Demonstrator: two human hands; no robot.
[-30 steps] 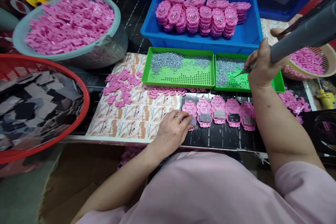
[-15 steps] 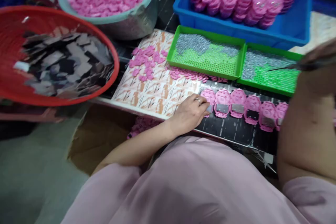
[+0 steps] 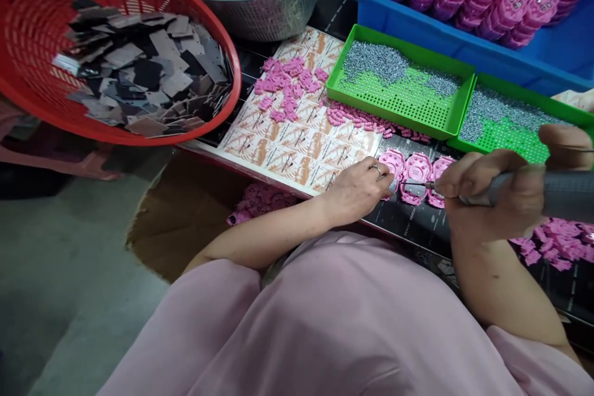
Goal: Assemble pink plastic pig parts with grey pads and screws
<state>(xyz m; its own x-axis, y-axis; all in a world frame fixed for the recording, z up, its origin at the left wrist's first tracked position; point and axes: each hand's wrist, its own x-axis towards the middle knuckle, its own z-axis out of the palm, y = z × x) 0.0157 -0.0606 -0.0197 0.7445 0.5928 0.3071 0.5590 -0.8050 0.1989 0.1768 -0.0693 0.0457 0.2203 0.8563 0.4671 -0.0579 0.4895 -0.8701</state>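
Note:
My left hand [image 3: 357,190], with a ring on one finger, rests at the left end of a row of pink plastic casings. Its closed fingertips grip the edge of the leftmost casing [image 3: 392,162] and partly cover the grey plate in it. My right hand [image 3: 499,195] is wrapped around a grey electric screwdriver [image 3: 563,193] held nearly level. The thin bit points left, its tip over the grey plate of the second casing [image 3: 416,165], close to my left fingers; contact cannot be made out. My right hand hides the row's right part.
Two green trays [image 3: 394,112] of small screws lie behind the row. Farther back stand a blue bin [image 3: 417,28] of stacked pink casings and a pale basket [image 3: 260,12] of pink parts. A red basket [image 3: 234,68] of flat plates is left. Loose pink pieces [image 3: 288,90] lie on patterned paper.
My right hand has brought the screwdriver from over the right green tray down and left to the casings. My left hand stays at the leftmost casing. The view has shifted.

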